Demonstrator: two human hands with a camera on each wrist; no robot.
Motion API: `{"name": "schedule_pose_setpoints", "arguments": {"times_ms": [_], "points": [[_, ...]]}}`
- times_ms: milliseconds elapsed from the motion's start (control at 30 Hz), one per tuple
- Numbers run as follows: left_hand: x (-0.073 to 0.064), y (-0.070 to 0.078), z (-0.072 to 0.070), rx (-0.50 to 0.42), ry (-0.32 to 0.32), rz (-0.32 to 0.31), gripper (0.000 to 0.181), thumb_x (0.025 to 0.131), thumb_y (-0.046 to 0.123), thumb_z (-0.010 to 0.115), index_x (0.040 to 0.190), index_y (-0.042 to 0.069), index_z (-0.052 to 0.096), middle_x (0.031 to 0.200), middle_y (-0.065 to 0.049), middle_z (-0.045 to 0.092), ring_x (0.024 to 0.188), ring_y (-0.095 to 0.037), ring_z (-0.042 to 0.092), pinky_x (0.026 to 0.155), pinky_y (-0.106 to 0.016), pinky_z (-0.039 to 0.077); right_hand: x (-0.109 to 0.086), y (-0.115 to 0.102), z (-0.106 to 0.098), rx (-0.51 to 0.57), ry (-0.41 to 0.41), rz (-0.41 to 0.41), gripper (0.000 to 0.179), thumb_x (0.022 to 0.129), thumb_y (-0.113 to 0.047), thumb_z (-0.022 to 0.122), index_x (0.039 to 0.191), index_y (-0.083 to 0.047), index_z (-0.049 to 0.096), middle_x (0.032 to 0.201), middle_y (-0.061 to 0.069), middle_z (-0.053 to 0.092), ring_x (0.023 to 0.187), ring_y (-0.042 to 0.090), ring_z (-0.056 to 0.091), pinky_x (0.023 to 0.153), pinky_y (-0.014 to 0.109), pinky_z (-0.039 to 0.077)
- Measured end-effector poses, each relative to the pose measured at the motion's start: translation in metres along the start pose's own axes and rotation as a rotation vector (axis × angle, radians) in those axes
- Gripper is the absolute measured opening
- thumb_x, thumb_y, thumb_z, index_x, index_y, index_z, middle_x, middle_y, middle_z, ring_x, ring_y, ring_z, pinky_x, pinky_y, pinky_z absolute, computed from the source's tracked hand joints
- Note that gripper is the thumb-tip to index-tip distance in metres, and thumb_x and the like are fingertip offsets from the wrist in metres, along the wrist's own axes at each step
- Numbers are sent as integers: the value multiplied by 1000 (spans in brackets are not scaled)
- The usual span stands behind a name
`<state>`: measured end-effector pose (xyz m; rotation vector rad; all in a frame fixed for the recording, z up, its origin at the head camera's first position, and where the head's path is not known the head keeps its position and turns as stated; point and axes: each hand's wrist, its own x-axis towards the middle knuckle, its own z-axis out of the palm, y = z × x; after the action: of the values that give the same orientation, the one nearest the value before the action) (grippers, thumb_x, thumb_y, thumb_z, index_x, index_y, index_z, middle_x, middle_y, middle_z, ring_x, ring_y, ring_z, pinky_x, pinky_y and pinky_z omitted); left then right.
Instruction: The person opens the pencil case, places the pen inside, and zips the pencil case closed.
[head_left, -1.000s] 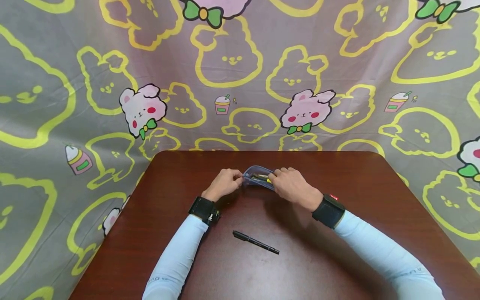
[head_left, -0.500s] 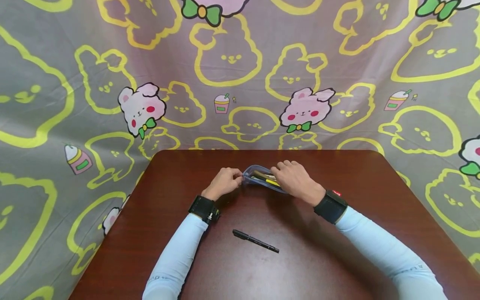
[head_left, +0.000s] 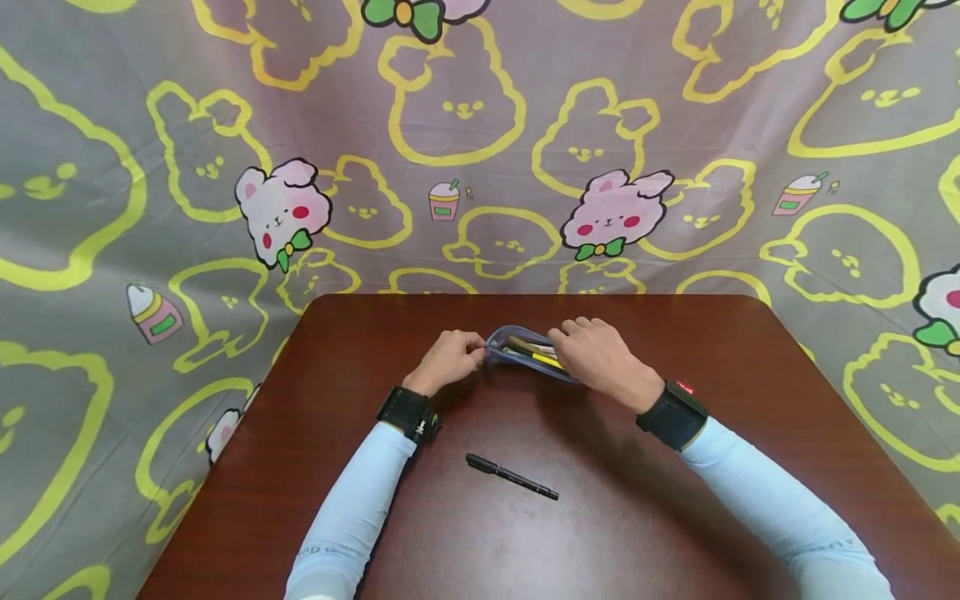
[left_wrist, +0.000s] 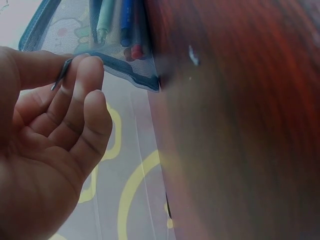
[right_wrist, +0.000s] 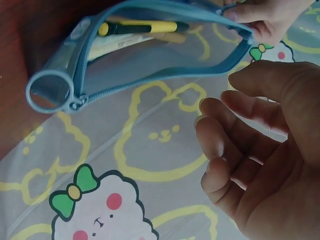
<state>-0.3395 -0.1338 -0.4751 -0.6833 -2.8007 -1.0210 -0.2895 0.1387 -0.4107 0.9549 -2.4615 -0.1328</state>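
Note:
A blue mesh pencil case (head_left: pixel 517 360) lies unzipped near the far side of the table. Inside it, the right wrist view shows a yellow-and-black pen (right_wrist: pixel 150 27); a blue pen (left_wrist: pixel 126 25) and a pale green pen (left_wrist: pixel 105 22) show through its mesh in the left wrist view. My left hand (head_left: pixel 446 362) pinches a small dark tab (left_wrist: pixel 61 74) at the case's left end. At the other end is my right hand (head_left: pixel 600 354), its fingers loosely bent and holding nothing in the right wrist view, apart from the case's zipper edge (right_wrist: pixel 150 82).
Nearer to me, a black marker (head_left: pixel 512 477) lies on the brown table (head_left: pixel 337 467). A patterned curtain (head_left: pixel 510 167) hangs behind the table's far edge. The zipper's end bears a clear round ring (right_wrist: pixel 50 90).
My right hand has shifted rightward along the pencil case, and more of its opening and the pens inside shows. My left hand keeps its pinch at the left end.

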Motion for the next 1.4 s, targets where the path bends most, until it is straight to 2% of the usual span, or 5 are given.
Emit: {"name": "schedule_pose_setpoints", "arguments": {"times_ms": [400,667,967,1233,1400], "points": [[1,1,-1,14,7,5,16,96,21,61,98,13,74,73,5,68,62,-6,62,54,-24,45,-28,-47,6,47,108,-157,16,85,-22,73,81,-12,60,70,4,58,63,22,59,55,33,46],[0,0,-1,41,22,4,16,96,24,61,96,14,74,71,6,65,59,-8,57,53,-23,42,-42,-84,14,143,-65,-292,20,83,-31,75,83,-17,60,71,-1,58,64,17,58,54,29,44],[-4,-1,0,18,16,4,16,96,24,61,97,15,74,71,6,65,57,-9,56,51,-24,42,-50,-107,29,162,-209,-306,17,86,-35,71,83,-22,61,72,-5,59,66,14,60,51,28,42],[-3,-2,0,15,19,9,16,96,23,61,97,14,74,72,5,66,61,-8,59,54,-25,45,-52,-116,32,206,-170,-284,20,90,-38,67,80,-23,60,68,-7,57,60,11,57,46,25,37],[-1,-2,-1,16,16,16,16,96,24,61,97,14,74,74,4,68,62,-6,63,55,-25,47,-52,-122,31,217,-209,-300,24,90,-44,66,82,-23,58,67,-8,55,55,8,54,42,25,34]]}}
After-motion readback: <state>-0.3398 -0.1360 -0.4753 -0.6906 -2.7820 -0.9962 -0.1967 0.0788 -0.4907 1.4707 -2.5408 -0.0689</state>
